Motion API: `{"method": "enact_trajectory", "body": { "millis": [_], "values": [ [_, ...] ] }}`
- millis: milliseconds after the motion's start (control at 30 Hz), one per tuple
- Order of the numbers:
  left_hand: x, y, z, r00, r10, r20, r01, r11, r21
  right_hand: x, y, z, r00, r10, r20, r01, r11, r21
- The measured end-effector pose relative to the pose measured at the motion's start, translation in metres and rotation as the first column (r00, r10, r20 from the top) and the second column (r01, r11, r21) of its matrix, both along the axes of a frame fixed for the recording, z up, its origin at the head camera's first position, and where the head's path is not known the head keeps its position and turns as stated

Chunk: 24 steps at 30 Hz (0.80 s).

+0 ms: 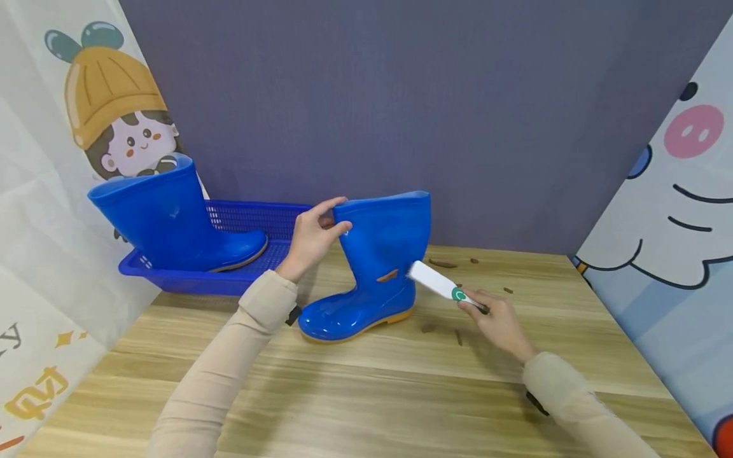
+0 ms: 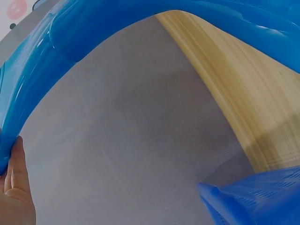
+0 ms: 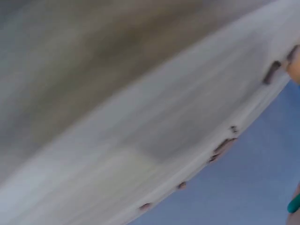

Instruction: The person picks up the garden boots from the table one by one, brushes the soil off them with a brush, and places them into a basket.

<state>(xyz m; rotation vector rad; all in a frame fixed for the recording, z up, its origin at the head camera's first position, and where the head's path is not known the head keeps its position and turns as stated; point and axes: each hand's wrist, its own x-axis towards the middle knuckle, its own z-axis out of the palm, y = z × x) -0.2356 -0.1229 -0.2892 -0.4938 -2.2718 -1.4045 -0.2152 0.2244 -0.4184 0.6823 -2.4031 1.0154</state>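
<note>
Left hand (image 1: 312, 238) pinching the top rim of the blue rubber boot (image 1: 372, 264) upright mid-table, right hand (image 1: 498, 321) gripping a white brush (image 1: 438, 285) at its heel; boot likely light, flexible, slick—best held at the rim.

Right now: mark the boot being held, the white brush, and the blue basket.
held boot (image 1: 380, 254), head view, on the outer side of the shaft.
white brush (image 1: 432, 280), head view, on the white body.
blue basket (image 1: 252, 219), head view, on the mesh back wall.
</note>
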Motion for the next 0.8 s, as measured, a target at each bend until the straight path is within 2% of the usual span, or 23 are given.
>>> {"method": "enact_trajectory", "body": {
  "millis": [100, 200, 267, 367, 467, 700, 800],
  "values": [
    [0.000, 0.001, 0.000, 1.000, -0.006, -0.003, 0.006, 1.000, 0.006, -0.002, -0.018, 0.005, 0.995, 0.029, -0.095, -0.037, 0.996, -0.085],
    [0.000, 0.002, 0.000, 1.000, -0.010, -0.001, 0.010, 1.000, 0.018, -0.008, -0.042, 0.009, 0.975, 0.095, -0.200, -0.125, 0.981, -0.145],
    [0.000, 0.003, -0.001, 1.000, -0.012, 0.000, 0.012, 1.000, 0.023, -0.013, -0.058, 0.011, 0.963, 0.141, -0.231, -0.180, 0.971, -0.157],
    [0.000, 0.004, -0.001, 1.000, -0.016, -0.003, 0.016, 0.999, 0.028, -0.018, -0.073, 0.011, 0.962, 0.175, -0.212, -0.206, 0.969, -0.134],
    [0.000, 0.004, -0.001, 1.000, -0.015, -0.001, 0.015, 0.999, 0.028, -0.022, -0.078, 0.008, 0.973, 0.167, -0.161, -0.183, 0.978, -0.096],
    [-0.001, 0.002, -0.001, 1.000, 0.019, 0.012, -0.019, 1.000, 0.017, -0.025, -0.066, -0.002, 0.990, 0.108, -0.089, -0.108, 0.994, 0.007],
    [-0.002, 0.000, -0.001, 1.000, 0.023, 0.012, -0.024, 1.000, 0.017, -0.024, -0.058, -0.004, 0.993, 0.101, -0.067, -0.099, 0.994, 0.038]
  ]
}}
